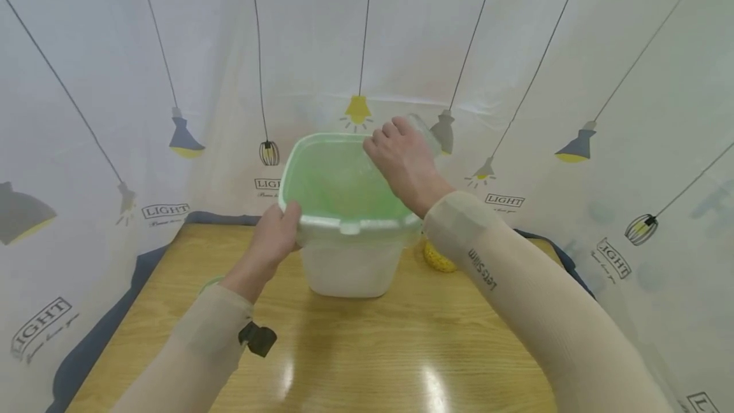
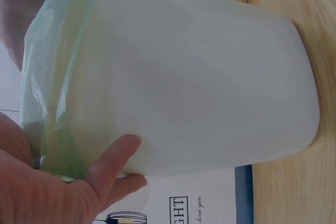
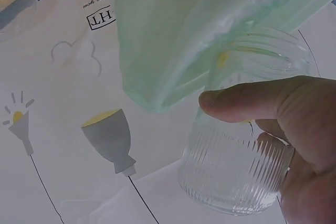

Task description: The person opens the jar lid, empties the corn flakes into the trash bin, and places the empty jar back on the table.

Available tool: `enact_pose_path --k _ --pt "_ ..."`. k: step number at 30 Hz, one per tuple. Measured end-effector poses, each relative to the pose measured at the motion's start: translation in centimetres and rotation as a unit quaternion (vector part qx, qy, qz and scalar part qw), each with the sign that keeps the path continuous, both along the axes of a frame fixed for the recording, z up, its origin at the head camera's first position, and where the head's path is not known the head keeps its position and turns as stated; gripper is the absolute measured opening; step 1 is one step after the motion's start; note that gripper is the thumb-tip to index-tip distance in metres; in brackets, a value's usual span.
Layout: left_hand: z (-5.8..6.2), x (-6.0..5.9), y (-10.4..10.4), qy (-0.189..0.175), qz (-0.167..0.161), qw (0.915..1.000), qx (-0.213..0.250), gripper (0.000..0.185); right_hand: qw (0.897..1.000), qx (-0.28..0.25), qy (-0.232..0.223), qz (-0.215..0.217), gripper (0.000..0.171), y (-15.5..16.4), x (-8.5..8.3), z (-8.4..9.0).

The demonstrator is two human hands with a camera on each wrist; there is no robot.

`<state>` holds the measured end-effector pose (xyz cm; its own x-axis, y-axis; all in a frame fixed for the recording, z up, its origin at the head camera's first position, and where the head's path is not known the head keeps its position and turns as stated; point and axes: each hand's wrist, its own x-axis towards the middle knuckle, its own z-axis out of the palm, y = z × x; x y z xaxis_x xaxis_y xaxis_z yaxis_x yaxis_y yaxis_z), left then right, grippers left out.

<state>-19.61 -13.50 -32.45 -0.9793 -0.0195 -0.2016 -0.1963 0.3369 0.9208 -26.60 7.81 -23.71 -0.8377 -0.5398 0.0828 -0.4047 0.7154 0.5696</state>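
Observation:
A white bin (image 1: 352, 269) stands upright on the wooden table, lined with a thin green bag (image 1: 338, 180) folded over its rim. My left hand (image 1: 275, 231) grips the bin's near left rim through the bag; in the left wrist view its fingers (image 2: 116, 158) lie against the outer wall. My right hand (image 1: 404, 158) holds a clear ribbed glass jar (image 3: 231, 177) at the bin's right rim. The jar is tilted, its mouth against or close to the bag, with a yellowish smear near the neck. The bottom inside the bin cannot be made out.
Behind the right forearm sits a bumpy yellow thing (image 1: 438, 259), partly hidden. A clear container (image 3: 18, 11) with yellow contents shows in the right wrist view. Past the left wrist peeks a green curved edge (image 1: 209, 282). A lamp-patterned sheet (image 1: 309, 30) surrounds the table (image 1: 367, 349).

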Motion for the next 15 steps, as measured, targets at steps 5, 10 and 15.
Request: enact_pose_path --k 5,10,15 --pt "-0.02 -0.04 0.06 0.003 -0.004 1.0000 0.008 0.049 1.000 0.000 -0.008 0.001 0.051 0.20 -0.05 0.04" --pt "-0.08 -0.09 0.08 0.004 -0.001 1.0000 0.007 0.049 1.000 0.027 -0.011 -0.004 0.053 0.30 -0.12 -0.10" --pt "-0.06 -0.14 0.05 0.004 -0.001 1.0000 0.008 0.048 0.999 0.049 0.000 -0.002 0.054 0.28 -0.15 -0.17"
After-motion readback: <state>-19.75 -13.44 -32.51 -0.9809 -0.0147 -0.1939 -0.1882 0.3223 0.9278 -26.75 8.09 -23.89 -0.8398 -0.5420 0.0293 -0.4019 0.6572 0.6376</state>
